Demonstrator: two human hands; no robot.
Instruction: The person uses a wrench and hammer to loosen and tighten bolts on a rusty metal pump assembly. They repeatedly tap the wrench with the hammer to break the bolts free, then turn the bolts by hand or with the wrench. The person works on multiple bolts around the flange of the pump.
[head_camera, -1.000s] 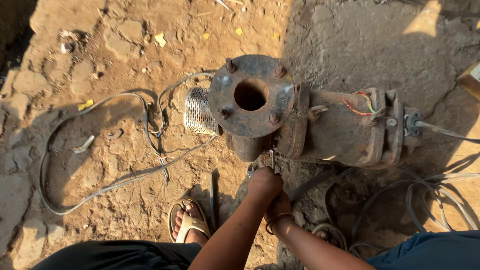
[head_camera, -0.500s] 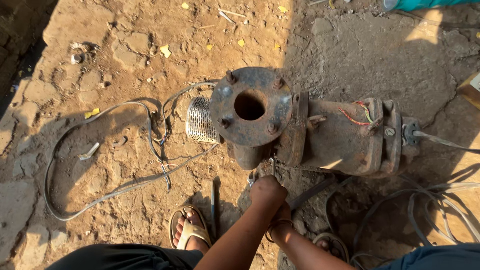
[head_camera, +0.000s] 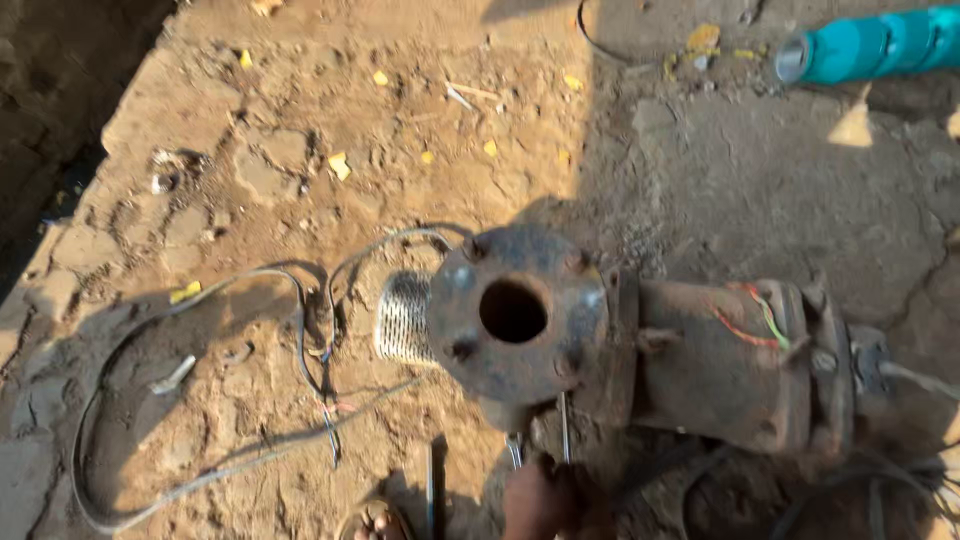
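Note:
A rusty pump (head_camera: 720, 370) lies on its side on the dirt, its round flange (head_camera: 515, 312) with a centre hole facing up at me. A perforated metal strainer (head_camera: 402, 318) sticks out on the flange's left. At the bottom edge my left hand (head_camera: 538, 498) is closed around a metal tool (head_camera: 563, 428), whose two thin shiny arms reach up to the pump body just under the flange. My right hand is out of the frame.
A grey cable (head_camera: 200, 400) loops over the sandy ground at left. Red and green wires (head_camera: 755, 320) lie on the pump body. A teal pipe (head_camera: 870, 45) lies at top right. My sandalled foot (head_camera: 375, 522) and a dark rod (head_camera: 430, 490) are at the bottom.
The view has tilted upward, so both arms have slid down and mostly out of frame. My left hand stays on the tool under the flange. The teal pipe has come into view.

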